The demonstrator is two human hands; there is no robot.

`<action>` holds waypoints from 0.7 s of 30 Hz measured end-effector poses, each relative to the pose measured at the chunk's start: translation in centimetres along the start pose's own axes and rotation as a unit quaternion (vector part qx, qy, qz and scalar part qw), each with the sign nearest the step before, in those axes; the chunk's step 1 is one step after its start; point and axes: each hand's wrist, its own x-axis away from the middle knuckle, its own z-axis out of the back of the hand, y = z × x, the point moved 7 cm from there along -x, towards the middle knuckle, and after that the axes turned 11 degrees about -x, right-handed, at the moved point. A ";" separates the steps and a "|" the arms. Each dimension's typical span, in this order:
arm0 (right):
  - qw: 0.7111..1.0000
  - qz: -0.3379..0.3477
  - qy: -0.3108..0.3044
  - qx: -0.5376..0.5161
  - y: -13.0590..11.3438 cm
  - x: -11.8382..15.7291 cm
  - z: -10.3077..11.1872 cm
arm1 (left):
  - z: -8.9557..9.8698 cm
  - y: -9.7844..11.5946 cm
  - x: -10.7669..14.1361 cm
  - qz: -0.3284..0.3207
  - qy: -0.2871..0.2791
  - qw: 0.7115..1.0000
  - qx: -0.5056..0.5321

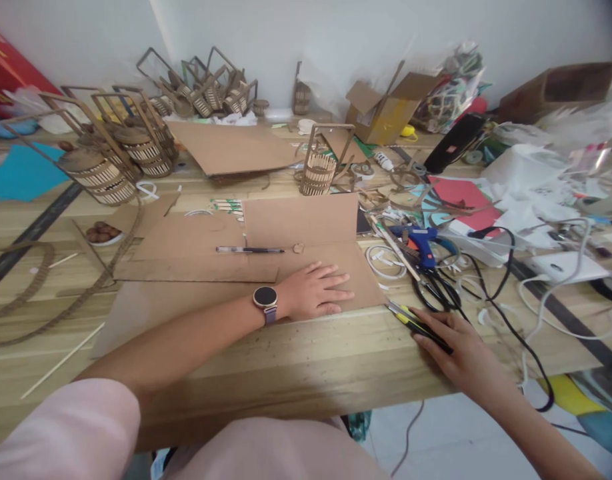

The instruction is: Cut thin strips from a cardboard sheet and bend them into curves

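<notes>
My left hand (313,292) lies flat on a sheet of brown cardboard (359,270), its fingers spread and holding nothing. On that wrist is a watch. In my right hand (449,340) is a yellow and black utility knife (411,322), gripped between thumb and fingers, its tip at the cardboard's front right corner. A dark pen (250,250) rests on the cardboard behind my left hand. An upright cardboard flap (301,219) stands behind the pen, and a small brown scrap (299,249) lies to the pen's right.
Small lidded baskets (99,175) stand at the left, and an open basket (319,173) at the back middle. A blue glue gun (422,243), scissors and cables crowd the right. A bowl of brown balls (102,233) sits at the left. The table's front edge runs below my hands.
</notes>
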 end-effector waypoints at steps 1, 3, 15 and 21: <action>1.000 0.002 0.001 -0.001 0.0 0.0 0.0 | 0.0 0.0 0.0 0.002 -0.001 1.000 0.001; 1.000 0.006 0.008 0.002 -0.1 0.1 0.0 | 0.0 0.0 0.0 0.004 -0.001 1.000 0.004; 0.999 0.011 0.043 -0.002 -1.0 1.3 -1.5 | -0.1 -0.1 0.0 0.009 0.014 1.000 0.000; 0.998 -0.022 0.064 0.006 -1.2 1.3 -1.8 | 0.5 -0.4 0.3 0.000 0.035 0.999 0.015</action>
